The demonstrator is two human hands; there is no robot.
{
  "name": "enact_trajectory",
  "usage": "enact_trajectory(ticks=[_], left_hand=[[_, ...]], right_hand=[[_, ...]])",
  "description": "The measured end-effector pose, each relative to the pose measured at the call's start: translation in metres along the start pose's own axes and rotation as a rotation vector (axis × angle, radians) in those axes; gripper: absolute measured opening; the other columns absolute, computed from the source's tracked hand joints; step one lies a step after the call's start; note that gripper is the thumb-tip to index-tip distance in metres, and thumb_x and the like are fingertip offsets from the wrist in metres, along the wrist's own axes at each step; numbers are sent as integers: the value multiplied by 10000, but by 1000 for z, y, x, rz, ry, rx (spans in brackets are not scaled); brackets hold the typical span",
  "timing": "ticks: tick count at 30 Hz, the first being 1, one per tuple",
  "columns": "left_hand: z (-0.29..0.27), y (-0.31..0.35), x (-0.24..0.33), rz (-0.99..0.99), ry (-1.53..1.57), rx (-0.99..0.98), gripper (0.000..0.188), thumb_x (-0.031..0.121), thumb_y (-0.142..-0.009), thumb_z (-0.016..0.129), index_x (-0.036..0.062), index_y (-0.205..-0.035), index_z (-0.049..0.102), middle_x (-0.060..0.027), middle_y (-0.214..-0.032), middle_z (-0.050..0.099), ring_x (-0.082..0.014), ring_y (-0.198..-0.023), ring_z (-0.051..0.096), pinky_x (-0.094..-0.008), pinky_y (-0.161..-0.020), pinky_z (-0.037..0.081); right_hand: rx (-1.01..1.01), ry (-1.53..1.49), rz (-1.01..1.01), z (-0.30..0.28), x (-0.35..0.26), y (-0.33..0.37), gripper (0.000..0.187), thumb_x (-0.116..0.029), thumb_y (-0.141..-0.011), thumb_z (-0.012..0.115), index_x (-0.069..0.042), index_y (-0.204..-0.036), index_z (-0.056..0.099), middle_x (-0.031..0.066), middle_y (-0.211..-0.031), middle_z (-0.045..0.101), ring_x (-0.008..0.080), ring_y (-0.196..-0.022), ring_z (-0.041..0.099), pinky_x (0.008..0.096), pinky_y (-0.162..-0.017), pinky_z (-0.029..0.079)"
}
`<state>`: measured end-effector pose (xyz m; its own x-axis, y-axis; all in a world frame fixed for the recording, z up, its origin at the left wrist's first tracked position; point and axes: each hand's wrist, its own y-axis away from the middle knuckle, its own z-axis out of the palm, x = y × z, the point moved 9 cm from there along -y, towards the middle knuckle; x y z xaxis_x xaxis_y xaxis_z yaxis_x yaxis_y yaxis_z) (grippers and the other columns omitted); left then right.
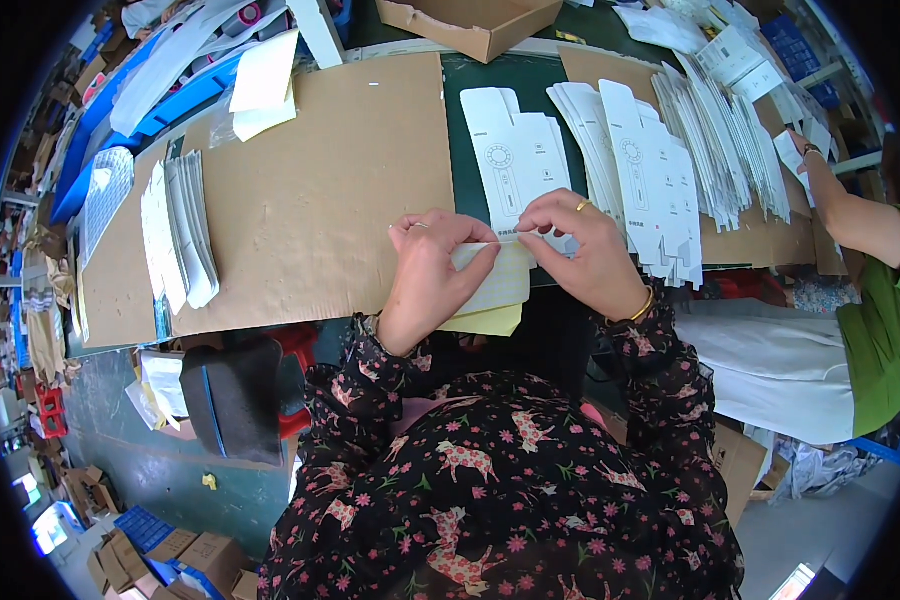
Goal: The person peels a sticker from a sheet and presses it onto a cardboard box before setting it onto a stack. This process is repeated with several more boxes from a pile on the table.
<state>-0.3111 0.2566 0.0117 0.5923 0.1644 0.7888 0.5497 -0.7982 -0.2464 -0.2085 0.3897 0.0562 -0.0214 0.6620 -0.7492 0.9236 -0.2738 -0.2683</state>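
Observation:
My left hand (432, 270) pinches the upper edge of a pale sheet (500, 283) with a faint grid, apparently small stickers. A yellow paper (488, 321) shows below that sheet. My right hand (588, 258) is closed in a pinch close to my left fingertips. Between the two hands is a small whitish piece, too small to make out. Just beyond my fingers lies a flat white carton (515, 160) printed with line drawings. To its right, more flat white cartons (650, 180) overlap in a pile, near my right hand.
Cardboard sheets (340, 180) cover the green table. At left stands a bundle of folded white cartons (183, 230); at right, a long row of them (725, 140). An open cardboard tray (470, 25) sits at the back. A co-worker's arm (850, 205) reaches in from the right.

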Motion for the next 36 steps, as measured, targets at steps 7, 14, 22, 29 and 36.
enact_trajectory(ticks=[7,14,22,29,36], left_hand=[[-5,1,5,51,-2,16,100,174,-886,795,119,-964,766,31,-907,737,-152,-957,651,-377,-1053,296],[-7,-1,7,78,16,64,52,157,-861,787,122,-891,763,24,-863,739,-185,-903,657,-417,-1041,307],[0,0,-1,7,67,46,74,177,-858,780,114,-891,762,21,-849,732,-186,-839,641,-422,-1052,304],[4,-4,-8,-39,88,59,77,182,-858,772,109,-878,755,3,-868,734,-195,-824,639,-424,-1041,309],[12,-7,4,98,-42,46,86,144,-897,717,104,-969,740,-77,-992,763,-243,-1043,707,-494,-1112,300]], right_hand=[[-80,-64,65,16,6,3,99,-21,-918,741,-10,-1013,716,91,-1039,707,189,-887,677,307,-770,550],[-80,-15,27,18,2,3,102,-7,-892,749,-2,-980,698,94,-988,701,190,-837,682,303,-747,557],[-38,67,-106,16,-6,4,114,19,-858,751,-12,-940,679,92,-965,700,223,-841,679,339,-759,549],[25,238,-251,10,-20,2,118,12,-853,756,-31,-931,679,88,-978,705,245,-908,678,359,-826,540],[133,68,-81,-2,12,-22,92,-57,-910,754,-24,-983,706,66,-1045,731,197,-967,687,332,-878,536]])
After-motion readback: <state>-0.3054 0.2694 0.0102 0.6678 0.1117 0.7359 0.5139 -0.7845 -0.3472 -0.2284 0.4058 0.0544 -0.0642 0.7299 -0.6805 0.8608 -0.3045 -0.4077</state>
